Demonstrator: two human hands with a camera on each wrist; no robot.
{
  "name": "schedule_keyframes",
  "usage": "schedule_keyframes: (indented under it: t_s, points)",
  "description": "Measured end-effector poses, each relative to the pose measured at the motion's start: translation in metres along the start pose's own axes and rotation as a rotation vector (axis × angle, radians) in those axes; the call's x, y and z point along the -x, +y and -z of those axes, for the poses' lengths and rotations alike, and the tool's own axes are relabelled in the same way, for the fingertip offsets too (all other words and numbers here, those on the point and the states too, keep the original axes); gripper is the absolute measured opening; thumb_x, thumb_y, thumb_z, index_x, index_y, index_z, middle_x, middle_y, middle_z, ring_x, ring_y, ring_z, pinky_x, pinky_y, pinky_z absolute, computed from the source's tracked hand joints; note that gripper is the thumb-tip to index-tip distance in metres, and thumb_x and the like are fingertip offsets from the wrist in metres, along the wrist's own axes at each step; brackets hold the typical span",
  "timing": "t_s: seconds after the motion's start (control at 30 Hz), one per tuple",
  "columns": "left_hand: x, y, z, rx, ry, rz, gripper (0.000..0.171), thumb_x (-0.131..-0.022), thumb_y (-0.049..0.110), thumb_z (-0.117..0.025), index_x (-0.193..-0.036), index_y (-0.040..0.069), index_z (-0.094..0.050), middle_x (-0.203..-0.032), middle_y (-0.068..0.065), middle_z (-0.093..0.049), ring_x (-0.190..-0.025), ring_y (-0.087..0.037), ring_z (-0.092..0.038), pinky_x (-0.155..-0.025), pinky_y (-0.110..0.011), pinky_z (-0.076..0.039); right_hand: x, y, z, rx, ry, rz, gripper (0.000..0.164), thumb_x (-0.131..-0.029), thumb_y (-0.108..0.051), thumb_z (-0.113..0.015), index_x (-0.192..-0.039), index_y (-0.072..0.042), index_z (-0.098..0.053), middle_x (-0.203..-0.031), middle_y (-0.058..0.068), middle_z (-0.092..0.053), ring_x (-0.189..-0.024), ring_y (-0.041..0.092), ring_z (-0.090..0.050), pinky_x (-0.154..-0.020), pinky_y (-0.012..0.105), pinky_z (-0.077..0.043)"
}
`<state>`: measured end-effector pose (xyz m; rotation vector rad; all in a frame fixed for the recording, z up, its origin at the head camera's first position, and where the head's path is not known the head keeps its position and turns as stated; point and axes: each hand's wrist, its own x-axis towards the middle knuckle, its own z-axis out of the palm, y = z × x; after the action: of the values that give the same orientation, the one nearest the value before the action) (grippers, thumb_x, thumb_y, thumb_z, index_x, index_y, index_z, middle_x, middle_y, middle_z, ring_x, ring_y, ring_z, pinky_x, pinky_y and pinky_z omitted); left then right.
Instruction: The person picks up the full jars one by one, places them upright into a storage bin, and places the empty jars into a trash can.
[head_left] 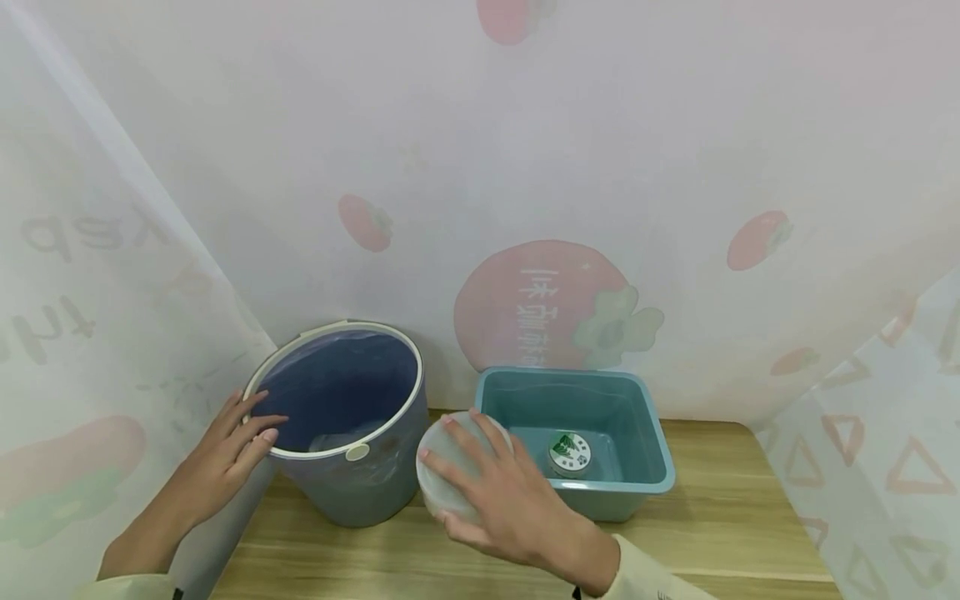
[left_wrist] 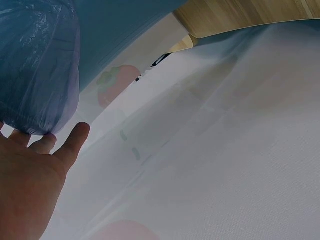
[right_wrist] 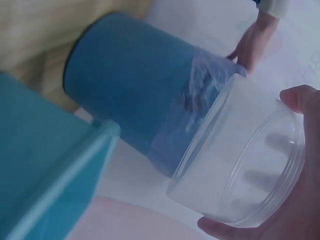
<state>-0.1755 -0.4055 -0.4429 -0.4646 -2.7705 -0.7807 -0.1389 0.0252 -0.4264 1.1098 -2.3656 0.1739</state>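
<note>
My right hand (head_left: 498, 504) grips a translucent round plastic tub (right_wrist: 215, 160), fingers spread over its frosted top. In the head view, it hangs between the trash bin and the teal basin (head_left: 573, 486). The trash bin (head_left: 360, 492) has a cream rim and a thin purplish plastic bag (right_wrist: 200, 85) folded over its edge. At the bin's left rim is my left hand (head_left: 225, 454), its fingers extended and fingertips over the rim. In the left wrist view, the left fingers (left_wrist: 45, 144) touch the bag's lower edge, the thumb held apart.
A small round tin (head_left: 570, 454) with a green-and-white top lies in the teal basin. Bin and basin stand on a wood-grain table (head_left: 712, 500). White cloth (head_left: 675, 167) printed with strawberries surrounds the table at the back and both sides.
</note>
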Motion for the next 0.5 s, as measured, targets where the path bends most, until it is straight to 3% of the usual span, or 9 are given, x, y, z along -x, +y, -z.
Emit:
schedule_keyframes:
  t_s: [0.27, 0.5]
  points:
    - [0.002, 0.000, -0.002, -0.001, 0.004, 0.000, 0.035, -0.107, 0.031, -0.047, -0.133, 0.012, -0.062, -0.163, -0.019, -0.022, -0.154, -0.034, 0.010, -0.110, -0.079, -0.002, -0.030, 0.016, 0.012, 0.017, -0.013, -0.022, 0.066, -0.098, -0.056, -0.046, -0.158, -0.037, -0.027, -0.166, 0.006, -0.020, -0.152, 0.035, -0.017, -0.098, 0.059, -0.048]
    - [0.003, 0.000, 0.000, -0.003, 0.012, -0.001, 0.035, -0.107, 0.031, -0.047, -0.133, 0.013, -0.062, -0.163, -0.019, -0.023, -0.154, -0.035, 0.009, -0.110, -0.078, -0.001, -0.056, 0.019, 0.022, 0.017, 0.019, -0.047, 0.064, -0.097, -0.059, -0.043, -0.157, -0.039, -0.029, -0.165, 0.003, -0.023, -0.152, 0.033, -0.020, -0.097, 0.058, -0.048]
